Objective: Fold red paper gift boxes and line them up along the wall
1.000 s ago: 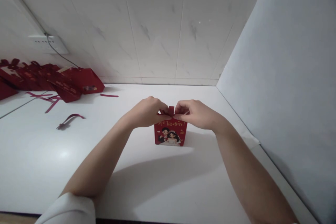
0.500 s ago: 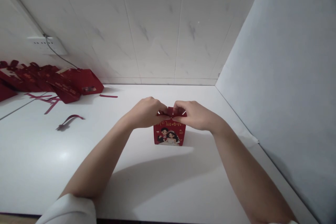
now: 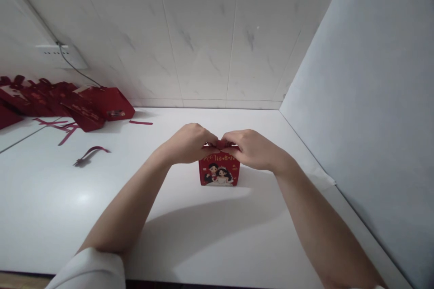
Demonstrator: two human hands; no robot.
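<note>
A small red gift box (image 3: 219, 170), printed with a cartoon bride and groom and gold lettering, stands upright on the white table. My left hand (image 3: 194, 143) pinches the upper left of its top, thumb in front and fingers behind. On the other side, my right hand (image 3: 250, 148) grips the upper right in the same way. Between my fingertips a bit of the red top flap shows. The fingers partly cover the top edge and the lettering.
Several red boxes (image 3: 84, 108) are gathered at the back left by the tiled wall. Loose red strips (image 3: 69, 133) lie before them, and a curled ribbon (image 3: 91, 153) lies nearer. A socket (image 3: 61, 56) with a cable is on the wall. A pale panel (image 3: 373, 90) borders the right side.
My fingers have come closer together over the top of the box, and the raised red flap there now sits lower. The box stays in place.
</note>
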